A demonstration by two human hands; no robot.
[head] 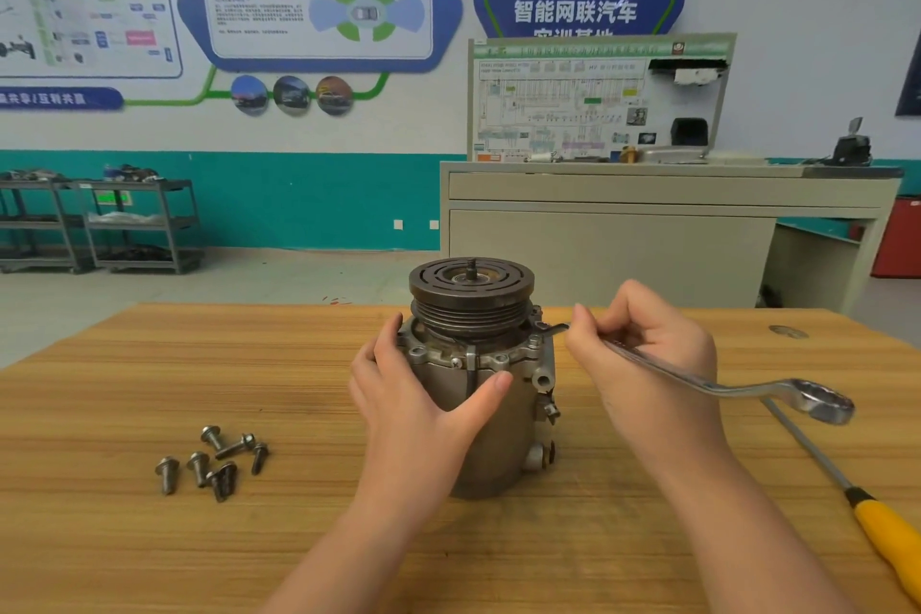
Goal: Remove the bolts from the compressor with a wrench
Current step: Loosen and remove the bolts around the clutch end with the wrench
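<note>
Forearms enter from the near edge of the surface (149, 364) and converge on the compressor (478, 394), which stands upright at mid-surface, pulley end up.

Left hand (423, 394): fingers and thumb spread and wrapped against the left and front of the housing, just under the flange. It braces the body; it holds no tool.

Right hand (643, 354): fingers curled round the shank of the wrench (697, 376), pinching it near the working end.

Wrench: long axis runs from the flange on the compressor's right outward toward the right edge, dropping slightly. The inner end sits at a bolt (540, 327) on the flange's right rim; full seating on the head cannot be confirmed. The ring end hangs free beyond the hand.

Loose bolts (214, 461): a cluster lies left of the compressor, well apart from it.

Screwdriver (887, 533), yellow handle, lies at the near right corner, untouched.

Judgement: the remaining bolt lies right of centre, so the right hand is nearer; turning depends on the left hand resisting rotation.
</note>
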